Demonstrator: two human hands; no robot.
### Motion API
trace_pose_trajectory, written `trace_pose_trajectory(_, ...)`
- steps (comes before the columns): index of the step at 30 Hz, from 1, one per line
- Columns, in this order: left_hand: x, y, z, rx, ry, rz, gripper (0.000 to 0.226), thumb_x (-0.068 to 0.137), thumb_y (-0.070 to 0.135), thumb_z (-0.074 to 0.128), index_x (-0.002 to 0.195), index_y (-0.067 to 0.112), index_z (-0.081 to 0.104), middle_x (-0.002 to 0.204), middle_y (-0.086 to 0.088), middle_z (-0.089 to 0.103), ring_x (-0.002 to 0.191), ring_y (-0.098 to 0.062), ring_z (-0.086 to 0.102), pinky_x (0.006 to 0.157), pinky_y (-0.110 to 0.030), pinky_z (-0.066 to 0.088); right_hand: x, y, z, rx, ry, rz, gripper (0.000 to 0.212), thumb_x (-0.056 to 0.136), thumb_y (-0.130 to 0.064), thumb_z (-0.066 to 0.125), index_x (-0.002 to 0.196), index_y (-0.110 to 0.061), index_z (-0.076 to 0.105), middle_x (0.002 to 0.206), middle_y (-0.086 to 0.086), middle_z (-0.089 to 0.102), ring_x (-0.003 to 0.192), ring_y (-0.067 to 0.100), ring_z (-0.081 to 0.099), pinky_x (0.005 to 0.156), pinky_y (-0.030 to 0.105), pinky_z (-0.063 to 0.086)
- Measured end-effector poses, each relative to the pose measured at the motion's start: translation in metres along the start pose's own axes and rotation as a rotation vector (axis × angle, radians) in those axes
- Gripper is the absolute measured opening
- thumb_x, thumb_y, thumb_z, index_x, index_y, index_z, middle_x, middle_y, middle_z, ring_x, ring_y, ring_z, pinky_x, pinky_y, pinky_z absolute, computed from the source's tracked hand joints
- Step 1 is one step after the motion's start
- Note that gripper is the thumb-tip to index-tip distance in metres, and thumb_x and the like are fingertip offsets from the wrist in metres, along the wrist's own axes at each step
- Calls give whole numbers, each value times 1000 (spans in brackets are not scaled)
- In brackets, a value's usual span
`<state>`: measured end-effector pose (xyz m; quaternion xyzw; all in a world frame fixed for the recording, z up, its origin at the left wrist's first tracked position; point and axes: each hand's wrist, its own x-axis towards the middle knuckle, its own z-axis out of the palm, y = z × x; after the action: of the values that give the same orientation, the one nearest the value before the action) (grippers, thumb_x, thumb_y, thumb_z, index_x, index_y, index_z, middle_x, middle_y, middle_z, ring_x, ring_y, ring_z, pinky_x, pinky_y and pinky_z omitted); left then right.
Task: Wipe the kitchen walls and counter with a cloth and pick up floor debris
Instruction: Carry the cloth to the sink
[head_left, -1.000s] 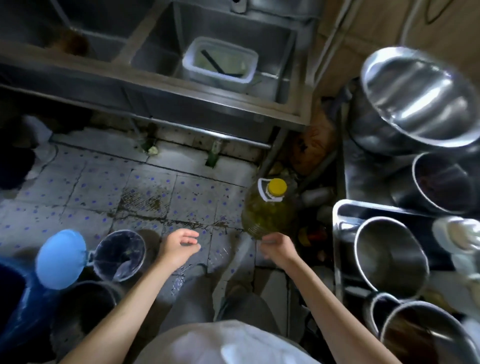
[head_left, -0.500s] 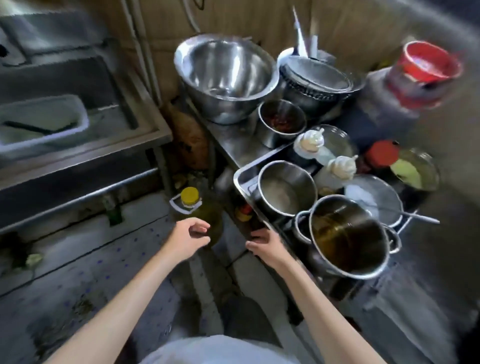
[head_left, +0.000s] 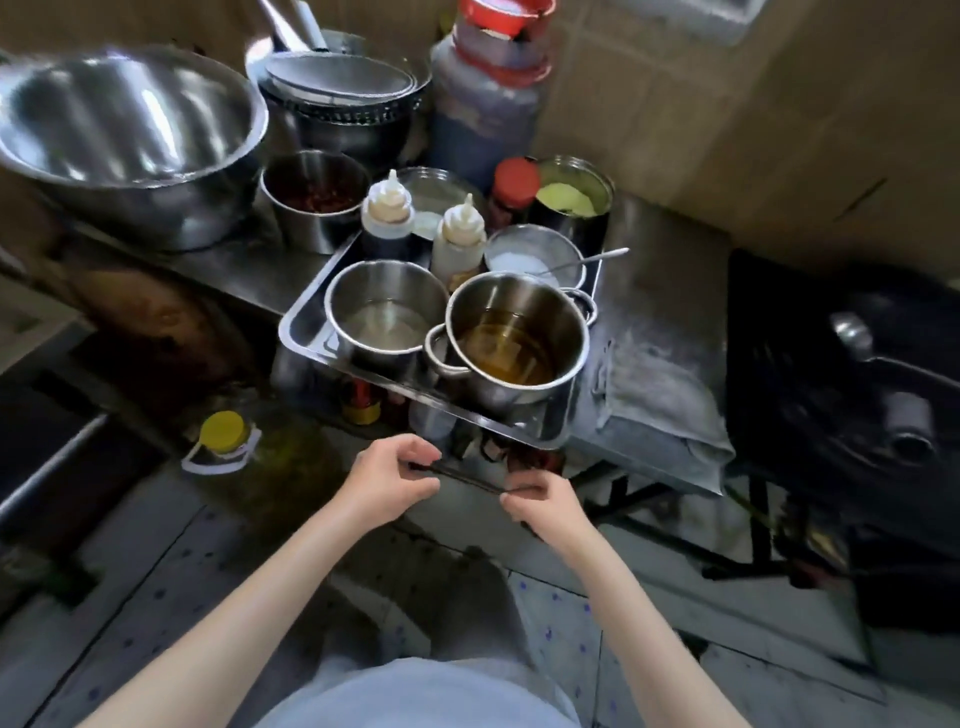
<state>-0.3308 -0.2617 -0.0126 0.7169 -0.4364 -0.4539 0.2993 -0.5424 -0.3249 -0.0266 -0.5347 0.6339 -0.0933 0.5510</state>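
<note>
Two bare arms are reaching forward over the tiled floor (head_left: 156, 561) toward a steel table (head_left: 670, 291) that is standing against a brown wall (head_left: 727, 130). At the table's left end a big metal bowl (head_left: 124, 130) is sitting, and to the right of the table a dark stove (head_left: 841, 374) is taking up the corner. Behind the bowl a stack of strainers (head_left: 343, 88) is standing, with a tall dark jar (head_left: 483, 119) beside it. A steel tray (head_left: 306, 322) is hanging partly over the table's front edge, carrying a pot of amber oil (head_left: 514, 343), a second pot (head_left: 387, 312) touching it on the left, two squeeze bottles (head_left: 387, 208) behind them, and a small bowl of white powder (head_left: 535, 254) with a spoon in it. Just right of the tray a folded grey cloth (head_left: 654, 405) is lying on the table, near the front edge and untouched. Down on the floor a yellow-capped oil jug (head_left: 223, 431) is standing left of the hands. Below the tray's front edge the left hand (head_left: 389, 478) and the right hand (head_left: 545, 501) are each pinching an end of a thin dark stick (head_left: 457, 475) between curled fingers and thumb, holding it level between them; I cannot tell what the stick is.
</note>
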Motion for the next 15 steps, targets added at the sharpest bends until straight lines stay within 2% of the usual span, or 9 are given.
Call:
trace_pose_trajectory(2, 4, 20, 15, -2, -74, 46, 25, 77, 19, 75, 95, 31, 65, 98, 14, 65, 91, -6, 62, 79, -21, 50, -5, 9, -20, 56, 80, 27, 31, 83, -9, 69, 112, -2, 61, 91, 7, 67, 72, 17, 63, 71, 25, 53)
trace_pose_trajectory(5, 9, 40, 37, 34, -193, 99, 24, 77, 20, 75, 93, 34, 65, 98, 17, 64, 89, -3, 62, 77, -19, 49, -11, 17, -51, 97, 200, 42, 25, 88, -8, 64, 112, -4, 60, 100, 8, 65, 66, 16, 61, 49, 12, 45)
trace_pose_trajectory(10, 13, 57, 78, 81, -286, 117, 25, 75, 19, 76, 91, 35, 65, 98, 16, 65, 86, -3, 63, 80, -20, 52, -3, 27, -106, 167, 361, 50, 26, 87, -4, 63, 113, -2, 61, 102, 12, 62, 61, 12, 60, 40, 7, 39)
trace_pose_trajectory(13, 16, 82, 106, 97, -328, 164, 26, 76, 20, 75, 88, 39, 63, 100, 15, 64, 87, -4, 62, 80, -20, 52, 4, 31, -141, 188, 402, 36, 23, 86, -5, 64, 109, -5, 61, 102, 9, 61, 66, 12, 60, 44, 10, 42)
trace_pose_trajectory(15, 16, 102, 128, 112, -366, 183, 24, 77, 21, 74, 90, 39, 62, 102, 15, 63, 88, -4, 62, 78, -19, 51, 8, 35, -164, 190, 433, 24, 19, 84, -7, 67, 102, -10, 61, 103, 10, 63, 72, 18, 60, 64, 23, 53)
